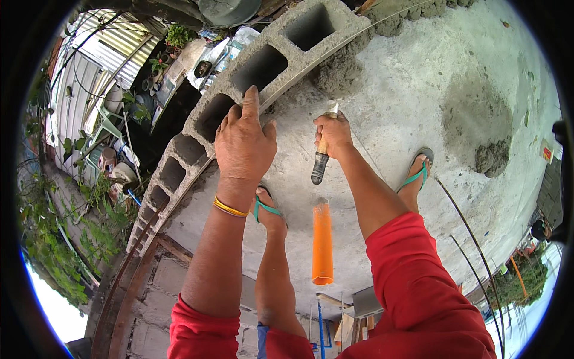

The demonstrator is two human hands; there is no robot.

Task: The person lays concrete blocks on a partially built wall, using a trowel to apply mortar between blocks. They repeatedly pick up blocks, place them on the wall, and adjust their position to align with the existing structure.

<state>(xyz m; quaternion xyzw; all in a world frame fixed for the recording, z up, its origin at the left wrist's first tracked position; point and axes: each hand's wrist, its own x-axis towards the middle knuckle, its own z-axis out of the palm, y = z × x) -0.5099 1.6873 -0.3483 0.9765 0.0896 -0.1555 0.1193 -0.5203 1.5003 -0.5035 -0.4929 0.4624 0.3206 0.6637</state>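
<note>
My left hand (246,140) is at the near row of hollow concrete blocks (281,51). Its index finger is stretched out to the top edge of a block, the other fingers are partly bent, and nothing is in it. My right hand (335,133) is wrapped round the wooden handle of what looks like a trowel (321,158). Black wrapping covers the butt of the handle, which points back toward me. Only a little bright metal shows beyond my fist; the blade is mostly hidden. A thin taut line (326,55) runs along the blocks' edge.
An orange pipe (322,245) stands up from the concrete floor (412,90) between my feet. Wet mortar (341,72) lies beside the blocks, with another heap (493,157) at the right. Bent steel bars (472,239) rise at the right. Plants and clutter lie beyond the blocks.
</note>
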